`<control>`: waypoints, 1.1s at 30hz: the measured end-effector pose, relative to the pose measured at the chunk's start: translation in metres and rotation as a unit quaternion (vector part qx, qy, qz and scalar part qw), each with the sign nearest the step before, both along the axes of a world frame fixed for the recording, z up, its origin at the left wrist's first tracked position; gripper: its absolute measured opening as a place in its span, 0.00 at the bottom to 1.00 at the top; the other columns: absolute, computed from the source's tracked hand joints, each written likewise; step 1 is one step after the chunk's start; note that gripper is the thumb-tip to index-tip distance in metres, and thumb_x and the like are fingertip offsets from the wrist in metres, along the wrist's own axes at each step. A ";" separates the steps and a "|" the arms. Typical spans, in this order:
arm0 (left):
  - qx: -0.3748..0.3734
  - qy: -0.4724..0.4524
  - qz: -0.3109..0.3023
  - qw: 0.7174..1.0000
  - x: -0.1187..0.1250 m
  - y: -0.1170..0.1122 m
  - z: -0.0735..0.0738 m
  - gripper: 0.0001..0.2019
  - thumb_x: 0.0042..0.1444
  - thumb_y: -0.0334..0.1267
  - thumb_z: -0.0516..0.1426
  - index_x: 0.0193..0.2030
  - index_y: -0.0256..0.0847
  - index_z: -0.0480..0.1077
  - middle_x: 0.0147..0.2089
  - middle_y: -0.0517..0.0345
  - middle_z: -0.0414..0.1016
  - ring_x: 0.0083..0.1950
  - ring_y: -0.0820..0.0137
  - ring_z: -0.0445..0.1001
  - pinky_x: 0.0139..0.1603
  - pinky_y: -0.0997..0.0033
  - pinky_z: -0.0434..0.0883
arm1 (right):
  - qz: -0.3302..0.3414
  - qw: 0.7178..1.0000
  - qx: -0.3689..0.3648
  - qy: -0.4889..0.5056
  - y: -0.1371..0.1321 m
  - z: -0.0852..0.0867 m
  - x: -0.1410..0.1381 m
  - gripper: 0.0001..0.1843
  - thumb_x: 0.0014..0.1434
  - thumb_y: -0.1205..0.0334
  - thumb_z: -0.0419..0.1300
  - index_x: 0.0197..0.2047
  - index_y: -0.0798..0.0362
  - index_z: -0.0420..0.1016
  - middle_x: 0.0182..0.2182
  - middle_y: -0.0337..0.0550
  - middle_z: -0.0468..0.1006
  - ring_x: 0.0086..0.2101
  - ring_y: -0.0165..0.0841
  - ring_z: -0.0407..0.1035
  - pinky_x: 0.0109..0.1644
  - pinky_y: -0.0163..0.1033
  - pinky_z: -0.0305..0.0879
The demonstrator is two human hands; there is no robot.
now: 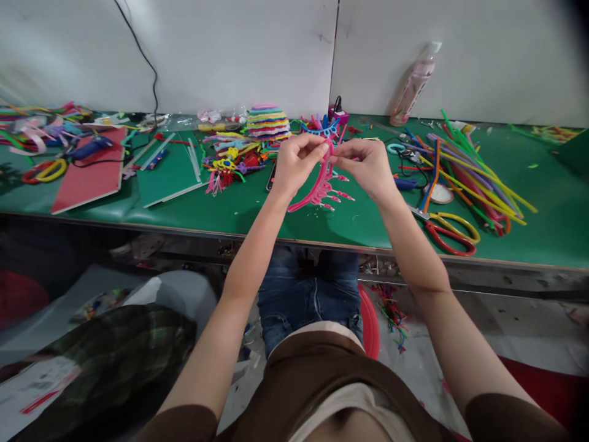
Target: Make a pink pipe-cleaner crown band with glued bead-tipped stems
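A pink pipe-cleaner crown (pixel 317 190), curved like a headband with beaded spikes pointing right, hangs in the air over the green table. My left hand (pixel 301 161) pinches its upper end between thumb and fingers. Close beside it, my right hand (pixel 363 161) is closed in a pinch at the same end, on the crown's right side. The fingertips of both hands nearly meet there, and what lies exactly between the right fingertips is too small to make out. Behind the hands lies a blue pipe-cleaner piece (pixel 322 126).
Scissors (pixel 451 233) and a pipe-cleaner bundle (pixel 488 178) lie right on the green table (pixel 202 215). A bottle (pixel 414 86) leans against the wall. Left are a red board (pixel 92 172), a glue gun (pixel 92 147), other scissors (pixel 46 172) and colourful pipe-cleaner pieces (pixel 234 156).
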State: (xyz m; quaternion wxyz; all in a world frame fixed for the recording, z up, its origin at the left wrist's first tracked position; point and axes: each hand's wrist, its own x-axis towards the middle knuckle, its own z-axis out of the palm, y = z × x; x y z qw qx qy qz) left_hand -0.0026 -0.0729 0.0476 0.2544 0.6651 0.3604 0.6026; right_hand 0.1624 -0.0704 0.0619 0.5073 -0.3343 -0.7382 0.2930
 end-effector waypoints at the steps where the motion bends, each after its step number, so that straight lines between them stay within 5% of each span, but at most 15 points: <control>1: 0.000 -0.001 -0.001 1.000 0.000 0.000 0.000 0.11 0.55 0.48 0.61 0.35 0.42 0.74 0.31 0.58 0.76 0.39 0.68 0.77 0.40 0.68 0.75 | 0.004 1.000 -0.002 -0.002 -0.001 0.001 0.000 0.07 0.50 0.59 0.67 0.31 0.53 0.77 0.27 0.39 0.77 0.35 0.33 0.73 0.40 0.40 0.70; 18: 0.010 -0.005 -0.003 1.000 -0.001 0.004 -0.003 0.14 0.55 0.50 0.60 0.36 0.41 0.74 0.32 0.56 0.76 0.38 0.69 0.77 0.40 0.67 0.75 | 0.020 1.000 -0.022 -0.004 0.000 -0.005 0.000 0.07 0.50 0.63 0.66 0.35 0.52 0.76 0.29 0.40 0.77 0.37 0.34 0.73 0.42 0.42 0.73; 26: 0.003 -0.028 0.032 0.999 0.003 0.007 -0.004 0.20 0.55 0.58 0.56 0.39 0.42 0.74 0.35 0.53 0.77 0.41 0.65 0.78 0.39 0.66 0.76 | -0.105 0.988 0.067 -0.090 -0.025 -0.021 -0.009 0.18 0.59 0.65 0.51 0.48 0.46 0.77 0.48 0.41 0.78 0.51 0.40 0.68 0.58 0.53 0.61; 33: -0.007 -0.023 0.051 0.998 0.004 0.013 -0.010 0.23 0.55 0.61 0.54 0.43 0.44 0.73 0.37 0.52 0.77 0.44 0.64 0.78 0.37 0.69 0.75 | -0.192 0.963 0.079 -0.170 -0.038 -0.039 -0.024 0.22 0.65 0.59 0.46 0.58 0.45 0.70 0.55 0.46 0.72 0.58 0.46 0.60 0.59 0.57 0.54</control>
